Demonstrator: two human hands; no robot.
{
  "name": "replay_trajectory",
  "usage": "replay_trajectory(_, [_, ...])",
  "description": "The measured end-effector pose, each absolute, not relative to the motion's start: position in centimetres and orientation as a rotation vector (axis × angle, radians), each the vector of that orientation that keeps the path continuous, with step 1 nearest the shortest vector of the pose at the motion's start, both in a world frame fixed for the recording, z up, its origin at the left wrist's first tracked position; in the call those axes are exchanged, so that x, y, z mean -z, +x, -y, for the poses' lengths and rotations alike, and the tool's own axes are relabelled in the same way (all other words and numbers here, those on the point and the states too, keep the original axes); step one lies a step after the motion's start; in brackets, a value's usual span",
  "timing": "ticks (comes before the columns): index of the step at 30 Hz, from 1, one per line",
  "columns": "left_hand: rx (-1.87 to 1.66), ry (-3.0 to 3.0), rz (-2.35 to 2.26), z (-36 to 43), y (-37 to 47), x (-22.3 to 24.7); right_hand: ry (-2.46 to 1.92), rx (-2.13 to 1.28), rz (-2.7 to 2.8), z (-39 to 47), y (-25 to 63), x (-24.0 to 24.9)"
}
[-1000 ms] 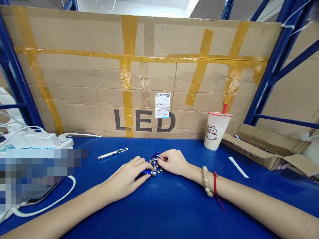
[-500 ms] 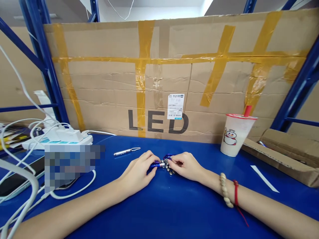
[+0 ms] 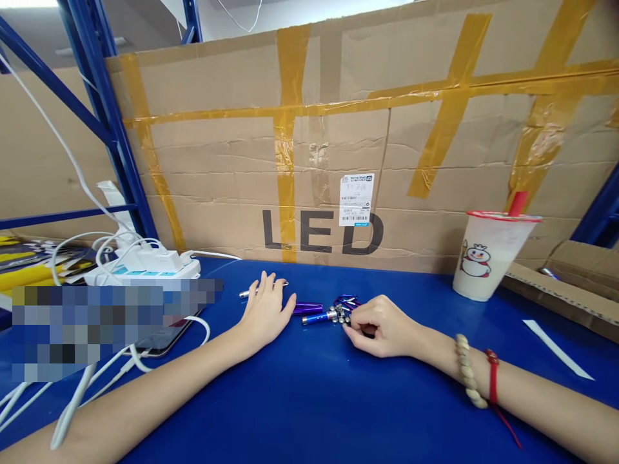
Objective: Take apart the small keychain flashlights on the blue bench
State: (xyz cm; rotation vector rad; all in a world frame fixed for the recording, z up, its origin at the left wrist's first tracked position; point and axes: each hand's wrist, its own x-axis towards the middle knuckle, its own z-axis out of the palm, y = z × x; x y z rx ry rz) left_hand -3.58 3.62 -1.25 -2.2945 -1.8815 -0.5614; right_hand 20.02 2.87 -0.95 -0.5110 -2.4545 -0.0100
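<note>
My left hand (image 3: 265, 319) lies palm down with its fingers apart. Its fingertips reach over a silver penlight-like tube (image 3: 246, 294), which they partly cover. Between my hands lie a blue metal tube (image 3: 315, 319) and, just behind it, a purple one (image 3: 309, 308). Several small silver discs like button cells (image 3: 341, 314) are clustered at the blue tube's right end. Behind them are shiny blue and purple parts (image 3: 348, 299), whose kind I cannot tell. My right hand (image 3: 384, 327) rests beside the discs, fingers curled and thumb near the index finger; whatever it pinches is hidden.
A drink cup (image 3: 491, 258) with a red straw stands at the right, near an open cardboard box (image 3: 561, 299). A white strip (image 3: 558, 350) lies in front. At left are a power strip (image 3: 159, 277), white cables (image 3: 97, 377) and a phone (image 3: 162, 338). A large carton (image 3: 232, 167) stands behind.
My left hand has let go of the blue tube and moved left over the silver tube, fingers spreading. My right hand has drawn slightly away from the discs. The view has shifted and tilted a little.
</note>
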Motion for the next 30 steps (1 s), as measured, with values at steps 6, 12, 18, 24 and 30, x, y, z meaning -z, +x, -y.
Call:
replay_trajectory(6, [0.459, -2.280, 2.070, -3.9, -3.9, 1.3, -0.545, 0.012, 2.420, -2.9, 20.0, 1.0])
replay_trajectory(12, [0.373, -2.338, 1.996, -3.8, -3.8, 1.2, -0.641, -0.020, 2.400, -2.8, 19.9, 0.9])
replay_trajectory(18, [0.747, -2.395, 1.897, -4.2, -4.0, 0.9, -0.664, 0.014, 2.390, -2.7, 19.7, 0.8])
replay_trajectory(24, [0.744, -2.263, 2.006, -4.9, -4.4, 1.3, -0.645, 0.044, 2.392, -2.8, 19.7, 0.9])
replay_trajectory(30, [0.698, -2.285, 1.963, -5.2, -4.6, 1.3, -0.638, 0.040, 2.407, -2.6, 19.8, 0.7])
